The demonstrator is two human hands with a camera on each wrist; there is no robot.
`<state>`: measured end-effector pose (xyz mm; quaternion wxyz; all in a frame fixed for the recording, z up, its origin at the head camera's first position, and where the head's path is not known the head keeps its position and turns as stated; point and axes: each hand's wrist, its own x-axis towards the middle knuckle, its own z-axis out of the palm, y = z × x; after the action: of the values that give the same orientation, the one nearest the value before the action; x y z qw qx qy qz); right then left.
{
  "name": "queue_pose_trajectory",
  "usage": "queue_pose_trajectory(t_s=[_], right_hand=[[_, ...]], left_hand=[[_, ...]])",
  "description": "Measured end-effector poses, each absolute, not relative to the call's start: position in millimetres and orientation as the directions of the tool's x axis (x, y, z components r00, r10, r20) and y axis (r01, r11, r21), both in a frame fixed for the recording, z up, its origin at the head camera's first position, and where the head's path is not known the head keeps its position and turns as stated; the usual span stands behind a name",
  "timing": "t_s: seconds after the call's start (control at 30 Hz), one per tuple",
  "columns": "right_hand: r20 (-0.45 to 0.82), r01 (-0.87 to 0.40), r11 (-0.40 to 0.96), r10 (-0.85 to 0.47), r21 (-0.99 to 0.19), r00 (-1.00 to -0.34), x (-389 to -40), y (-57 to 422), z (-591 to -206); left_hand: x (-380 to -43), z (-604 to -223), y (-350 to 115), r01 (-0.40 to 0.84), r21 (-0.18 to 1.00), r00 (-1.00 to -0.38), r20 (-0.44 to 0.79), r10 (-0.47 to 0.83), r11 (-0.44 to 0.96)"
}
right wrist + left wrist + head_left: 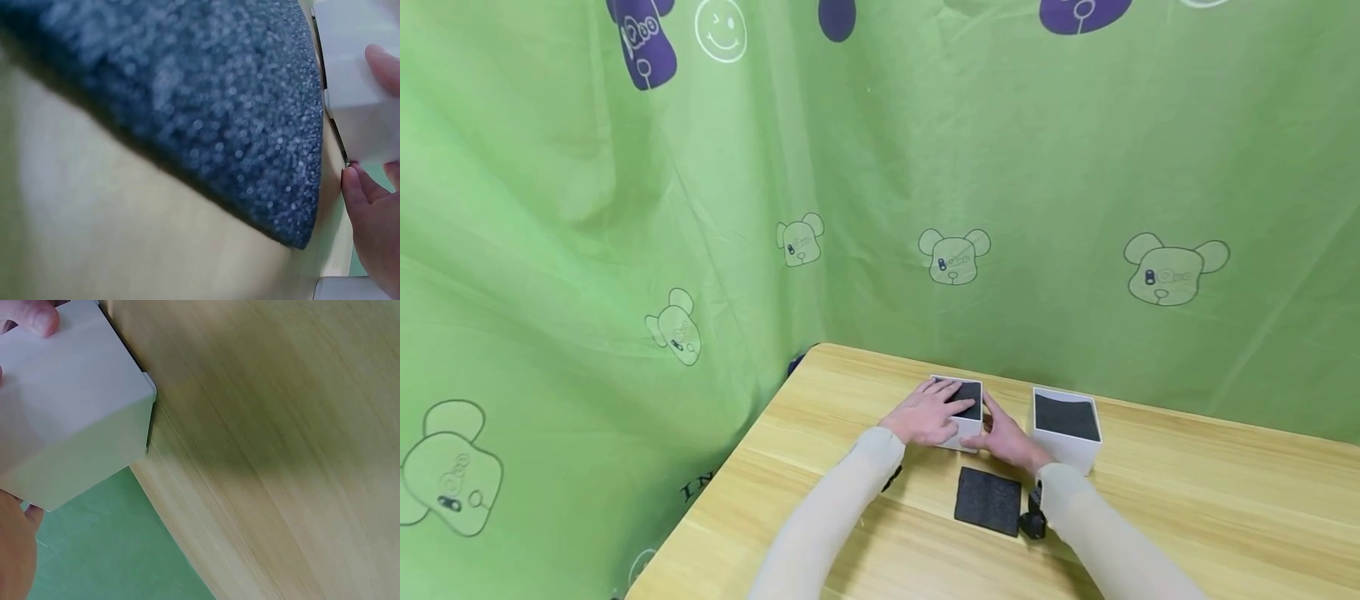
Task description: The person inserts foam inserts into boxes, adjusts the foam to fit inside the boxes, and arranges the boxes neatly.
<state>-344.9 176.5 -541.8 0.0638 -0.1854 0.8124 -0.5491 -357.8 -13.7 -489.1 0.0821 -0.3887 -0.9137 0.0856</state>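
Note:
A white open-topped box [958, 435] with a black foam pad [967, 400] in its mouth stands near the table's back edge. Across its top lies my left hand [922, 414], fingers spread and pressing on the pad. My right hand [1009, 437] grips the box's right side, its thumb at the front lower corner. From the left wrist, the box [75, 369] shows two plain sides. In the right wrist view, the right hand [381, 237] touches the box's bottom corner. A loose black foam square [988, 500] lies on the table in front, below the right wrist.
To the right stands a second white box [1067, 448] with a black foam pad [1066, 417] inside, close beside the right hand. The wooden table [1210, 492] ends at a green printed curtain [880, 167] behind and to the left.

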Motion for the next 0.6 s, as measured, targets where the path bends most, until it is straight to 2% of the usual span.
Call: queue_pose_trajectory(t_s=[0.4,0.6], right_hand=[[0.113,-0.255,0.363,-0.37,-0.896,-0.922,-341.5,177.8,-535.3],[0.123,-0.265,0.335,-0.389,-0.904,-0.913,-342.1,176.9,-536.4]], left_hand=[[-361.6,-487.7,-7.9,0.7,-0.261,-0.67,0.082,0.738,0.665],[-362.6,-486.4,-5.4,0.691,-0.241,-0.685,0.08,0.724,0.681]])
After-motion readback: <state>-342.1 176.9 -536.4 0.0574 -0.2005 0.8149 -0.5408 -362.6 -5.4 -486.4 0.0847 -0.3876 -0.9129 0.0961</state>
